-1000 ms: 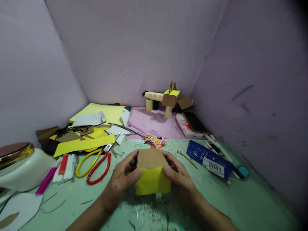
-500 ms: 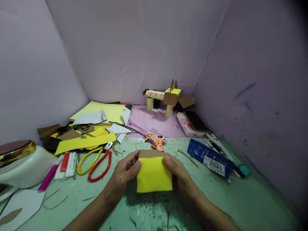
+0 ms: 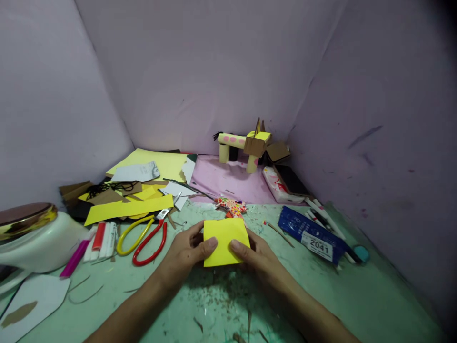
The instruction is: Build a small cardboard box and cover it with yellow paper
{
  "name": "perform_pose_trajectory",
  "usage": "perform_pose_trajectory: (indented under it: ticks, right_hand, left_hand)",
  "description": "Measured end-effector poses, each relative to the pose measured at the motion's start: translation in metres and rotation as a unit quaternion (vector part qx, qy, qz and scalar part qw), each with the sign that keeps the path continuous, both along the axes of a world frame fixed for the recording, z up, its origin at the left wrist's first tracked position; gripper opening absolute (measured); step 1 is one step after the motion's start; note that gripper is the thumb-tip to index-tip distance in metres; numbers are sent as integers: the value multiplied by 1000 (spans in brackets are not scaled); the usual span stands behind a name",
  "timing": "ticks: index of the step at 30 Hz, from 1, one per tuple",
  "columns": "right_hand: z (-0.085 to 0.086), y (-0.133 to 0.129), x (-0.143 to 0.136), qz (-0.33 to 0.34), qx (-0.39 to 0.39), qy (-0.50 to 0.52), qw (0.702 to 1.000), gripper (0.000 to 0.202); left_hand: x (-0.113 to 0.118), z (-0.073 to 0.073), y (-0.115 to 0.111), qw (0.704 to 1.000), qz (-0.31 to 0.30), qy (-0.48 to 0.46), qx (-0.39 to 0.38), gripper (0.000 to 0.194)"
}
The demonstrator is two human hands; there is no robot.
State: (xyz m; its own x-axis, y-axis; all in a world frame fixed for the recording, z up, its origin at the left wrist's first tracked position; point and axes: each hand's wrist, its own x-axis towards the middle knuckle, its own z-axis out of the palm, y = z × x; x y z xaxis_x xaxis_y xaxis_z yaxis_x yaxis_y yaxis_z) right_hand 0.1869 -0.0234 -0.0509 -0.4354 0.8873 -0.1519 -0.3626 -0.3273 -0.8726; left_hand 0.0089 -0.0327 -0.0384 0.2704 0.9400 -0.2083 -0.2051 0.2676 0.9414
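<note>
Between my two hands is a small square of yellow paper (image 3: 225,233), its bright face turned up toward me. My left hand (image 3: 191,247) grips its left side, thumb on the front and fingers behind. On the opposite side my right hand (image 3: 255,250) holds it the same way, thumb pressed on the yellow face. The brown cardboard behind the paper is out of sight. Just beyond the square lies a glue gun (image 3: 231,206) with a flowery pattern. Scissors (image 3: 152,238) with one yellow and one red handle rest left of my left hand.
A paper-and-cardboard animal figure (image 3: 243,143) stands at the back. Paper and cardboard scraps (image 3: 128,209) pile up at left, near markers (image 3: 103,240) and a white object (image 3: 43,238). On the right are a blue pouch (image 3: 309,233), a tissue pack (image 3: 280,186) and a thin stick (image 3: 280,233).
The yellow paper now reaches the top edge of the piece, covering the brown cardboard strip that showed there. Both thumbs have moved inward over the yellow face.
</note>
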Motion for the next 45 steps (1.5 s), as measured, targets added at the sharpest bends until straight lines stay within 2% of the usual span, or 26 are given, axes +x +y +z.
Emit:
perform_pose_trajectory:
  ticks: [3, 6, 9, 11, 15, 20, 24, 27, 30, 33, 37, 41, 45]
  right_hand:
    - [-2, 0, 0, -23, -7, 7, 1000, 49]
    - [-4, 1, 0, -43, -7, -4, 999, 48]
    - [-6, 1, 2, -34, 13, -2, 999, 51]
    - [-7, 1, 3, -31, 29, 2, 999, 54]
    - [-5, -1, 5, -26, 31, 2, 999, 57]
    - [4, -6, 5, -14, 75, -16, 997, 55]
    - [3, -8, 4, -22, 101, -33, 994, 68]
    - [1, -8, 5, -30, 49, -7, 998, 66]
    - [5, -4, 8, -21, -66, 72, 995, 50]
    - [11, 3, 12, -32, -150, 149, 977, 41]
    - [14, 10, 12, -48, -188, 191, 962, 44]
    - [12, 12, 10, -68, -206, 193, 957, 37]
    - [12, 11, 9, -50, -186, 164, 968, 38]
  left_hand:
    - [0, -3, 0, 1000, -8, -8, -10, 79]
    - [0, -11, 0, 1000, 0, -9, -19, 97]
    - [-2, -16, 1, 1000, 17, 8, -11, 109]
    - [-2, -14, -1, 1000, 7, 14, 11, 111]
    - [-1, -3, -7, 997, -20, 37, 59, 104]
    - [-1, 8, -13, 990, 18, 87, 105, 83]
    - [-2, 8, -14, 982, 25, 131, 136, 82]
    - [-1, 7, -15, 978, 9, 145, 152, 87]
    - [-1, 6, -17, 983, 4, 87, 160, 88]
    - [-1, 3, -17, 985, 60, 53, 155, 76]
    - [-5, -3, -11, 972, 145, 133, 127, 56]
    - [-9, -6, -4, 961, 164, 182, 131, 46]
    - [-8, -3, -4, 953, 171, 198, 153, 39]
